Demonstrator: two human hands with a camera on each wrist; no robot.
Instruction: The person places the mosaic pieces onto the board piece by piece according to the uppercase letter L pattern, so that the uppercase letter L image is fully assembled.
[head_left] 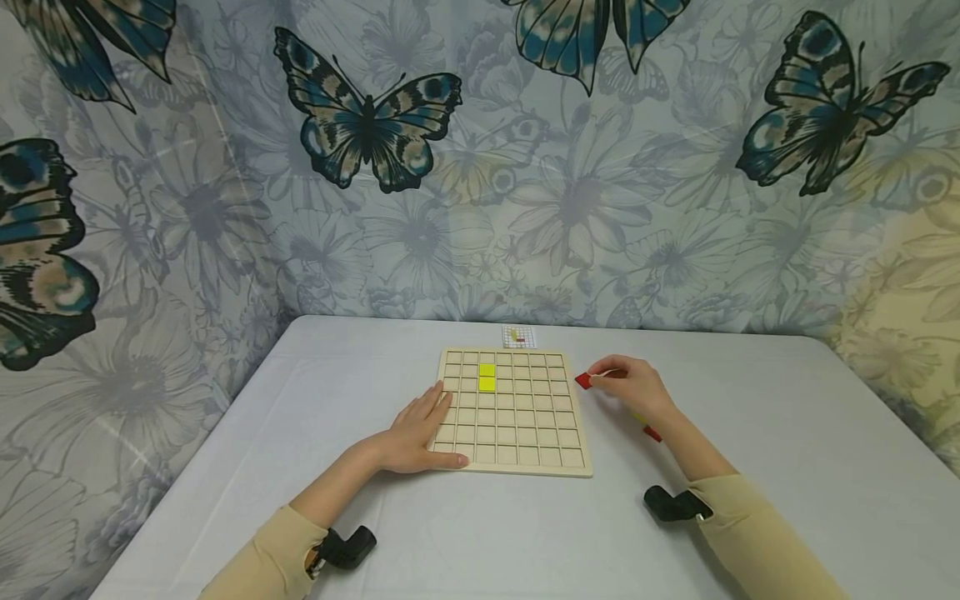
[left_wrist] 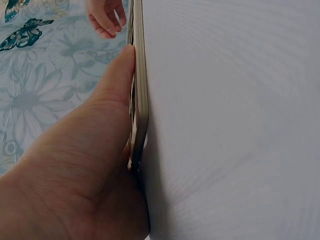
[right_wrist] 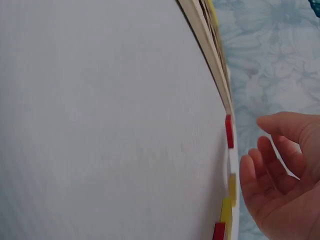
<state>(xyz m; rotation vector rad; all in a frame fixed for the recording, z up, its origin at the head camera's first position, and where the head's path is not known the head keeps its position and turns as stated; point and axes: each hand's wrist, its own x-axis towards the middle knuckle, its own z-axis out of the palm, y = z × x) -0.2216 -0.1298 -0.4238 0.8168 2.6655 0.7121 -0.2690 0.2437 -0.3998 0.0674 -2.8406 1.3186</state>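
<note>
A pale wooden grid board (head_left: 517,472) lies on the table with two yellow square tiles (head_left: 487,377) in its upper cells. Spread over its near left corner, my left hand (head_left: 412,433) has the thumb on the front rim and the fingers along the left side. My right hand (head_left: 633,385) hovers by the board's right edge, fingertips overlapping a red tile (head_left: 583,381) in the head view. The right wrist view has a gap between thumb and fingers, and the red tile (right_wrist: 229,131) sits on the table beside them.
Under the right wrist lie another red tile (head_left: 652,433) and a yellow tile (head_left: 639,417), partly hidden by the arm. A small printed card (head_left: 519,337) with a coloured grid lies behind the board. White cloth covers the table (head_left: 510,533); a butterfly-patterned backdrop (head_left: 480,233) stands behind.
</note>
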